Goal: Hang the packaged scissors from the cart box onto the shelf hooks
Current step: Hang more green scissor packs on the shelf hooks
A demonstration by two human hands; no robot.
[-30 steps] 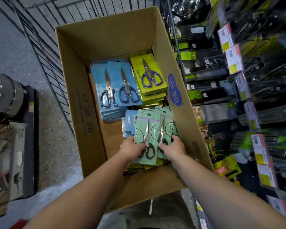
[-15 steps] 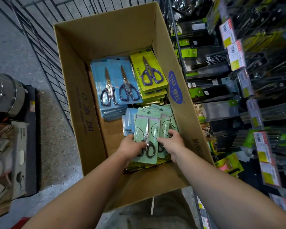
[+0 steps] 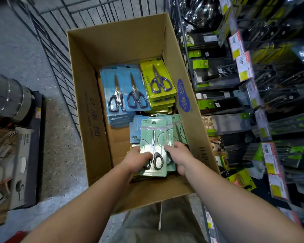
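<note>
The green pack [image 3: 154, 146] lies on top of a stack of like packs at centre frame, in the lower right part of the box [image 3: 88, 109]. Its long axis runs from the lower edge of the frame toward the upper edge, nearly vertical in the picture. The scissors inside point their blades up-frame; the black handles sit at the lower end. The hang slot is at the upper end of the card.

The left hand [image 3: 135, 159] reaches in from lower left, forearm running diagonally up-frame. Its fingers curl round the left edge of the pack at the lower end, with the thumb lying over the card face beside the handles: the hand grips the pack. The right hand [image 3: 180, 155] reaches in from lower right. Its fingers are bent over the right edge of the stack just beside the handles; they rest on the green packs, and it cannot be told how far they wrap beneath.

Above the green stack, blue packs [image 3: 125, 95] lie in two overlapping piles at centre, blades up-frame. Yellow packs [image 3: 157, 79] are stacked just right of them against the box wall, blades tilted up-left. The box sits in a wire cart [image 3: 56, 42]. The shelf [image 3: 253, 76] with price tags fills the right of the frame.
</note>
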